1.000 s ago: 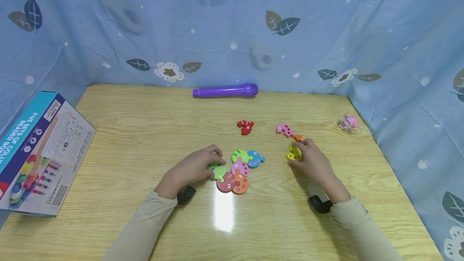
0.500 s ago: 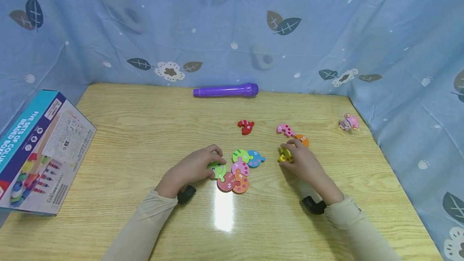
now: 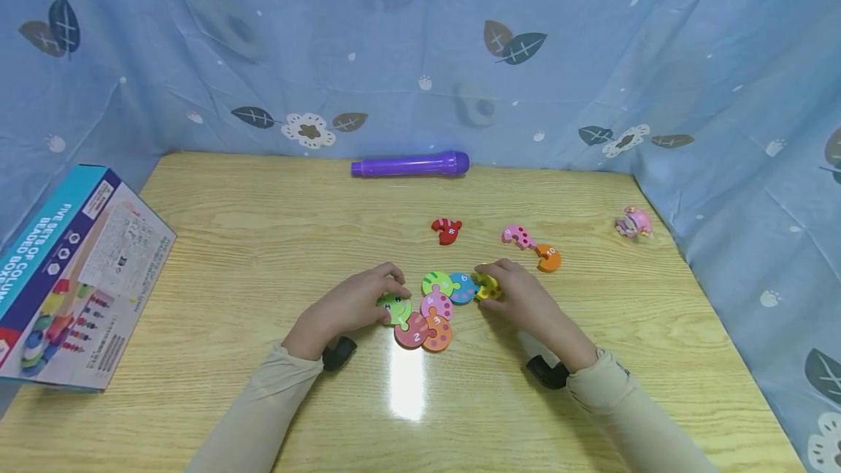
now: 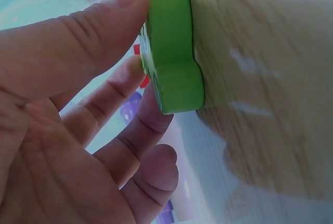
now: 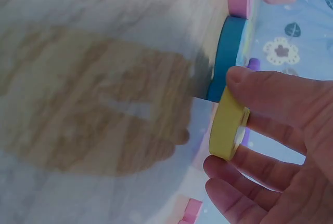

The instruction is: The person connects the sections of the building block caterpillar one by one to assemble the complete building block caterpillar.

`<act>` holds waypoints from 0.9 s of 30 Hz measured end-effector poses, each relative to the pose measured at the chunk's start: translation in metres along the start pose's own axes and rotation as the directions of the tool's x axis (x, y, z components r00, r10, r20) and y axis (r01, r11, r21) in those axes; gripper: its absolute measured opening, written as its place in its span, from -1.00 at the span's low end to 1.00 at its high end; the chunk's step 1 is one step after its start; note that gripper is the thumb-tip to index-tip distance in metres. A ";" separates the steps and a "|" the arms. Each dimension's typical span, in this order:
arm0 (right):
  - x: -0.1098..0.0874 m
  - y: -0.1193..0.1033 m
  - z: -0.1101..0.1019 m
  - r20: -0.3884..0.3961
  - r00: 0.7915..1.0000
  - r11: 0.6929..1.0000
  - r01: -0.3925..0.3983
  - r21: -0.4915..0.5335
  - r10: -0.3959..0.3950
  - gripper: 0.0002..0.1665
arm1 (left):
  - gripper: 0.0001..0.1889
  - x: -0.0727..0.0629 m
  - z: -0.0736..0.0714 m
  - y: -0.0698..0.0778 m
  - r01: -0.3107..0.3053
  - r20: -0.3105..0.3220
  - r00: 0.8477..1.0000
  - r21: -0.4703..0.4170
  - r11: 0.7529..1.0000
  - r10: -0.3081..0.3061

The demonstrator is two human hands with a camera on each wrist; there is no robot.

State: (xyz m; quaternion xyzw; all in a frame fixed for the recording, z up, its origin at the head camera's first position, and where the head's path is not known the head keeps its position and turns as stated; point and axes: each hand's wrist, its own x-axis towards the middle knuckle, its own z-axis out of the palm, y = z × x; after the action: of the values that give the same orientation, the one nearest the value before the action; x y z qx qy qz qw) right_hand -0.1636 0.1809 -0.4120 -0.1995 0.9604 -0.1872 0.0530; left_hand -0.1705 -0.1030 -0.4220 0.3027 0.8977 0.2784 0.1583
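My left hand [image 3: 351, 303] grips the green smiling caterpillar-head puzzle piece [image 3: 398, 309] by its edges, thumb on the near side. Joined to that head is a chain of numbered pieces: a brown 2 [image 3: 410, 333], an orange 3 [image 3: 439, 334], a pink 4 [image 3: 436, 306], a green 5 [image 3: 436, 282] and a blue 6 [image 3: 463, 290]. Between thumb and fingers my right hand [image 3: 528, 306] pinches a yellow puzzle piece [image 5: 227, 125] at the blue piece's right end. In the right wrist view the yellow piece overlaps the blue tab; whether they interlock I cannot tell.
A red piece 8 [image 3: 447, 231] lies behind the chain. Further right are a pink piece 9 [image 3: 517, 235] and an orange piece 10 [image 3: 549, 258]. A purple toy microphone [image 3: 410, 165], a small pink figurine [image 3: 634, 222] and a cardboard box [image 3: 98, 283] stand around the table's edges.
My right hand has carried the yellow piece left, from beside the orange 10 to the blue 6, uncovering the orange piece. The left hand stays on the green head.
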 end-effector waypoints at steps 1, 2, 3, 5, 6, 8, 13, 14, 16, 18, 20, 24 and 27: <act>0.001 0.000 0.000 0.005 1.000 1.000 0.002 -0.002 -0.002 -0.39 | -0.58 0.000 0.000 0.000 0.000 0.000 1.000 0.001 1.000 0.000; 0.001 -0.001 0.000 0.006 1.000 1.000 0.009 -0.004 -0.009 -0.39 | -0.58 0.000 0.000 0.000 0.001 0.000 1.000 0.001 1.000 -0.001; 0.001 -0.001 0.000 0.007 1.000 1.000 0.011 -0.008 -0.011 -0.39 | -0.58 0.000 0.000 0.000 0.003 0.001 1.000 0.002 1.000 -0.003; 0.001 -0.002 0.000 0.012 1.000 1.000 0.013 -0.016 -0.013 -0.39 | -0.58 0.000 0.000 0.000 0.007 0.001 1.000 0.001 1.000 -0.007; 0.001 -0.002 0.000 0.015 1.000 1.000 0.015 -0.019 -0.014 -0.38 | -0.58 0.000 0.000 0.000 0.009 0.001 1.000 0.002 1.000 -0.009; 0.001 -0.003 0.000 0.021 1.000 1.000 0.016 -0.026 -0.016 -0.38 | -0.58 0.001 0.000 0.000 0.011 0.002 1.000 0.004 1.000 -0.011; 0.002 -0.006 0.002 0.036 0.999 0.997 0.018 -0.072 -0.016 -0.39 | -0.58 0.001 0.000 0.001 0.015 0.005 1.000 0.009 1.000 -0.016; 0.002 -0.006 0.003 0.038 0.999 0.996 0.021 -0.083 -0.018 -0.39 | -0.58 0.000 0.000 0.001 0.016 0.005 1.000 0.006 1.000 -0.016; 0.003 -0.007 0.005 0.038 0.999 0.995 0.026 -0.100 -0.022 -0.39 | -0.58 0.000 0.000 0.001 0.014 0.006 1.000 0.003 1.000 -0.014; 0.003 -0.006 0.006 0.038 0.999 0.993 0.029 -0.117 -0.025 -0.39 | -0.58 0.000 -0.001 0.002 0.013 0.007 1.000 0.000 1.000 -0.013; 0.004 -0.006 0.006 0.044 0.999 0.990 0.033 -0.135 -0.027 -0.38 | -0.58 0.000 -0.001 0.002 0.012 0.006 1.000 0.000 1.000 -0.012; 0.007 -0.004 0.002 0.083 0.996 0.988 0.029 -0.153 -0.017 -0.38 | -0.57 0.000 -0.001 0.001 0.013 0.004 1.000 0.003 1.000 -0.013; 0.011 -0.003 -0.006 0.119 0.993 0.988 0.032 -0.148 -0.014 -0.39 | -0.57 0.000 0.000 0.001 0.013 0.003 1.000 0.006 1.000 -0.013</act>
State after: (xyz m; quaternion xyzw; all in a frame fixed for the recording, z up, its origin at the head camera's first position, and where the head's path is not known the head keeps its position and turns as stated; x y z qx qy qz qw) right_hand -0.1732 0.1756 -0.4059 -0.2246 0.9646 -0.1029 0.0922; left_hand -0.1705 -0.1026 -0.4212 0.2977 0.9003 0.2740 0.1605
